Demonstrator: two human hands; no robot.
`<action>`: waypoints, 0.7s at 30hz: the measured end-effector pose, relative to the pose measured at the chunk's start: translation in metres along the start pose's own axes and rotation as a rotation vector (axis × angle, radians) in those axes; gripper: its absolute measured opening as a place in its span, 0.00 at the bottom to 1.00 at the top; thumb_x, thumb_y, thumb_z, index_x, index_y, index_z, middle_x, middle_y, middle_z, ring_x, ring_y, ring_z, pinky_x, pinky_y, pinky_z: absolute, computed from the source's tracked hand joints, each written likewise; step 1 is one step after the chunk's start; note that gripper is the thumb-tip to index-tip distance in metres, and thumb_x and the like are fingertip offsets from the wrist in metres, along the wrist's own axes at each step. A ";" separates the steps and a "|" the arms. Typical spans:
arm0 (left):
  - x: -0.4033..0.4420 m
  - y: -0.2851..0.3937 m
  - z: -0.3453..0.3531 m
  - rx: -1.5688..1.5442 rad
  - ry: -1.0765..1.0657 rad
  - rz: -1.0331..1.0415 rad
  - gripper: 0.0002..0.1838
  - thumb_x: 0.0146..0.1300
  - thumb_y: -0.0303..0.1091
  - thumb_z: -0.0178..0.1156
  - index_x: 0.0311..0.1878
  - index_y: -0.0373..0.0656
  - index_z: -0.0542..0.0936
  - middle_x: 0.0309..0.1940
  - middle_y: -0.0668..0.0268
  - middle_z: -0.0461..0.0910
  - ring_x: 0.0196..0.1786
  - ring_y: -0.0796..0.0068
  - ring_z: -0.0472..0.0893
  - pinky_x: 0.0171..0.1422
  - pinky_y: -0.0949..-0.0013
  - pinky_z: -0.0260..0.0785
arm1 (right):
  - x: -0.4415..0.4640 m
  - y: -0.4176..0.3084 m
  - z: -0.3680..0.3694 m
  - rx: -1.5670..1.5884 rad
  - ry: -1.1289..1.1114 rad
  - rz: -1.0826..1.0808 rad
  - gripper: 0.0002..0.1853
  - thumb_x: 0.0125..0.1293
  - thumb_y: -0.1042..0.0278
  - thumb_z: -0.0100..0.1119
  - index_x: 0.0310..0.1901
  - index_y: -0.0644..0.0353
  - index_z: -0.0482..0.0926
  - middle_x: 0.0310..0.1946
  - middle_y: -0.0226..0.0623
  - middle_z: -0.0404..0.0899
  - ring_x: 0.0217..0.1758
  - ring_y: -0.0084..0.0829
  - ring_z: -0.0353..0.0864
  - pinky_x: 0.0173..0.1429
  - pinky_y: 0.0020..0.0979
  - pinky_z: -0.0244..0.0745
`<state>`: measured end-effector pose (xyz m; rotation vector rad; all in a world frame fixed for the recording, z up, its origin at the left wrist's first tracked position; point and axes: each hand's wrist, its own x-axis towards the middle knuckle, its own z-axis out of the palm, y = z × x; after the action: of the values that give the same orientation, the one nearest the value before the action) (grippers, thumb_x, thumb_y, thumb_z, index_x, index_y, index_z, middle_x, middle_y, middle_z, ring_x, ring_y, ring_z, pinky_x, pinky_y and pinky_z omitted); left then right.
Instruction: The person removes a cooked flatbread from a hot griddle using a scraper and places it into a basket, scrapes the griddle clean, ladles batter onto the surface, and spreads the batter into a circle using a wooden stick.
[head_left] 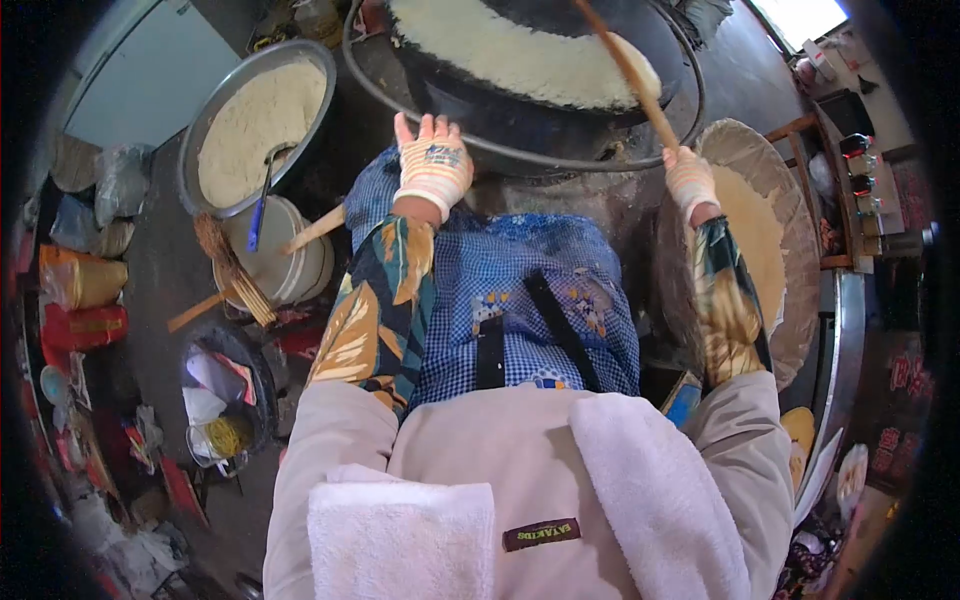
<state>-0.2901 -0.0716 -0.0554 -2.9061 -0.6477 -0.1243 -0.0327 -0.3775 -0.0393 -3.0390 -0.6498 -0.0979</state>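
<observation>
My right hand (690, 182), in a whitish glove, is closed around the lower end of a long wooden stick (632, 75). The stick slants up and left over a round dark griddle (480, 110), and its far end runs out of view at the top. A wide pale layer of batter or dough (520, 62) covers part of the griddle. My left hand (436, 165), in a white glove with printed marks, lies with fingers stretched out over my blue checked knee, near the griddle's outer metal ring (540, 163). It holds nothing.
At left, a metal basin (190, 165) of pale dough holds a blue-handled ladle (262, 205). A lidded white bucket (312, 262) and a straw brush (232, 265) are below it. At right stands a broad lined basket (800, 290) with tan contents.
</observation>
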 end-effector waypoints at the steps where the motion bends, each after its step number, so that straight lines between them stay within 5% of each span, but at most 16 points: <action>1: 0.001 -0.003 0.003 0.011 0.000 -0.016 0.28 0.62 0.49 0.53 0.62 0.43 0.75 0.66 0.59 0.70 0.71 0.60 0.64 0.75 0.33 0.34 | -0.012 -0.011 -0.008 -0.045 -0.042 -0.002 0.23 0.72 0.44 0.43 0.45 0.58 0.77 0.39 0.57 0.81 0.46 0.56 0.80 0.52 0.51 0.74; 5: 0.010 -0.016 0.001 0.048 -0.067 -0.065 0.29 0.63 0.50 0.50 0.64 0.45 0.73 0.68 0.61 0.69 0.73 0.61 0.62 0.75 0.34 0.33 | 0.009 0.014 0.015 -0.035 -0.022 0.071 0.23 0.72 0.45 0.42 0.45 0.58 0.76 0.40 0.58 0.81 0.48 0.57 0.79 0.53 0.52 0.73; 10: 0.018 -0.031 -0.003 0.060 -0.201 -0.139 0.30 0.64 0.49 0.50 0.67 0.48 0.70 0.72 0.64 0.63 0.75 0.64 0.59 0.76 0.34 0.33 | -0.027 -0.036 -0.036 0.074 -0.133 -0.027 0.24 0.71 0.44 0.42 0.44 0.59 0.77 0.42 0.59 0.80 0.50 0.57 0.78 0.55 0.50 0.73; 14: 0.024 -0.046 0.004 0.049 -0.197 -0.203 0.32 0.63 0.49 0.52 0.70 0.49 0.66 0.74 0.66 0.59 0.76 0.65 0.57 0.76 0.36 0.36 | 0.004 0.010 0.020 -0.018 -0.153 -0.019 0.24 0.71 0.45 0.43 0.43 0.60 0.78 0.41 0.58 0.81 0.49 0.57 0.80 0.53 0.51 0.74; 18: 0.016 -0.042 -0.020 -0.012 -0.040 -0.128 0.24 0.57 0.45 0.55 0.56 0.47 0.78 0.61 0.62 0.73 0.68 0.62 0.66 0.72 0.34 0.42 | 0.002 -0.009 -0.012 0.011 -0.048 0.037 0.24 0.72 0.45 0.43 0.44 0.60 0.78 0.42 0.55 0.82 0.49 0.55 0.80 0.54 0.51 0.74; 19: 0.014 -0.029 -0.009 -0.070 0.176 -0.061 0.21 0.54 0.46 0.57 0.48 0.46 0.80 0.54 0.62 0.76 0.63 0.62 0.69 0.70 0.35 0.46 | -0.003 -0.019 -0.018 0.013 -0.048 0.019 0.24 0.72 0.45 0.43 0.44 0.61 0.78 0.42 0.55 0.82 0.49 0.55 0.80 0.54 0.51 0.74; 21: 0.002 0.014 -0.040 -0.166 0.045 0.060 0.23 0.57 0.47 0.56 0.52 0.44 0.76 0.54 0.62 0.76 0.65 0.62 0.68 0.72 0.37 0.44 | -0.006 -0.019 -0.009 -0.020 -0.066 0.060 0.24 0.72 0.45 0.43 0.44 0.61 0.77 0.42 0.55 0.82 0.49 0.56 0.80 0.54 0.52 0.74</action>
<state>-0.2841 -0.0904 -0.0177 -3.0676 -0.5678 -0.2465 -0.0463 -0.3632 -0.0308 -3.0901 -0.5636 -0.0031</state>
